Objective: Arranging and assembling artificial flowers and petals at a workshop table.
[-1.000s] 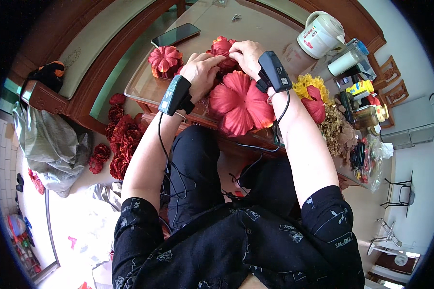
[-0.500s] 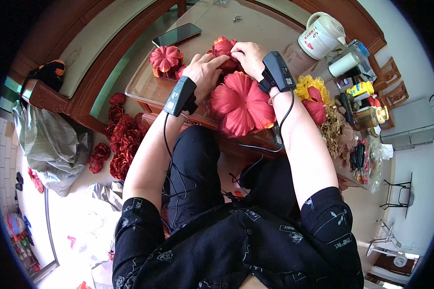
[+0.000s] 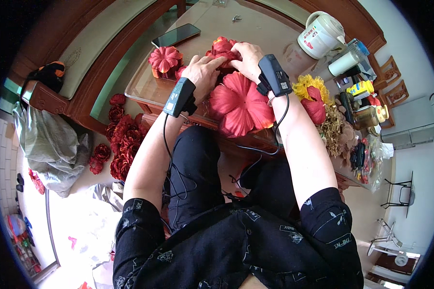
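A red artificial flower is between my two hands at the glass-topped table. My left hand reaches in from its near left, fingers bent and pressed against its lower side. On the flower's right, my right hand grips the petals with curled fingers; the fingertips are partly hidden among them. Closer to me, a large stack of red fabric petals lies at the table's near edge, just below my right wrist. Left of my hands sits a second group of red petals with orange-tinged edges.
A dark phone lies beyond my left hand. At the right stand a white kettle, jars and a yellow bottle, with yellow petals nearer. Finished-looking dark red flowers pile up left of the table, beside a grey sack.
My right hand and wrist have shifted slightly left and turned a little around the flower. The left hand stays nearly in place, with its fingers still against the flower.
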Tool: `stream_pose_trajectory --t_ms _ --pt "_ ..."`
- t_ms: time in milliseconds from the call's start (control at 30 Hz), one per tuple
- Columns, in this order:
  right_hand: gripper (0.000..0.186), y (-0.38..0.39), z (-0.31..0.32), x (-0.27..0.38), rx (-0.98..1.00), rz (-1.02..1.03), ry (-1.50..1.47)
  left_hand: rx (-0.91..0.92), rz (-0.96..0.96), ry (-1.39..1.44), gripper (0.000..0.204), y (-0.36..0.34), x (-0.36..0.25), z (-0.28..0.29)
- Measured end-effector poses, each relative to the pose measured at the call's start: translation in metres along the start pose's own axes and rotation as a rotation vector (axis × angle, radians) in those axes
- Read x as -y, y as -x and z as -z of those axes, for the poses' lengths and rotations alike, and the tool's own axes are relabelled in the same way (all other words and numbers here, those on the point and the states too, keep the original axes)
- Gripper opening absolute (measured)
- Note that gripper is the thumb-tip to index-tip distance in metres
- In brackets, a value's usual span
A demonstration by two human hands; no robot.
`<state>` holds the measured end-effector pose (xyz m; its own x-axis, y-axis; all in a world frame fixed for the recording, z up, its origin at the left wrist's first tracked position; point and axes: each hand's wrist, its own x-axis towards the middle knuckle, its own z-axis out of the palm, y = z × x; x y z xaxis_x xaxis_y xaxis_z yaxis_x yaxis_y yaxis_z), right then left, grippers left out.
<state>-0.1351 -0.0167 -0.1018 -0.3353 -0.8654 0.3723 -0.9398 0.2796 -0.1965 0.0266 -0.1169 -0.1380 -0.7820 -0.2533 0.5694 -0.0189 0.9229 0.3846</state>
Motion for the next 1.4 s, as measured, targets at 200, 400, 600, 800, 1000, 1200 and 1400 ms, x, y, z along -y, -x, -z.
stream_pose_trajectory --t_ms 200,400,600,800,1000,1200,1400 --pt "0.019 -0.001 0.002 -0.002 -0.006 -0.050 -0.020 -0.008 -0.017 0.003 0.042 0.000 0.000 -0.001" --pt "0.023 0.001 0.010 0.005 0.015 -0.125 -0.088 0.004 -0.010 -0.019 0.042 0.001 0.002 -0.001" --pt "0.028 0.001 0.014 0.008 -0.022 -0.155 -0.078 -0.099 0.010 0.090 0.047 0.002 0.002 -0.006" --pt "0.029 0.000 0.014 0.007 0.024 -0.193 -0.114 -0.101 -0.027 0.049 0.051 -0.001 0.002 -0.007" --pt "0.029 0.004 0.017 0.006 -0.004 -0.191 -0.137 -0.058 -0.030 0.064 0.046 -0.004 0.005 -0.004" --pt "0.023 0.004 -0.002 -0.013 -0.132 -0.245 -0.275 -0.044 0.003 0.028 0.044 -0.005 -0.001 -0.001" --pt "0.018 0.005 0.001 -0.007 -0.197 -0.267 -0.208 -0.156 -0.084 -0.079 0.045 -0.009 0.003 -0.011"
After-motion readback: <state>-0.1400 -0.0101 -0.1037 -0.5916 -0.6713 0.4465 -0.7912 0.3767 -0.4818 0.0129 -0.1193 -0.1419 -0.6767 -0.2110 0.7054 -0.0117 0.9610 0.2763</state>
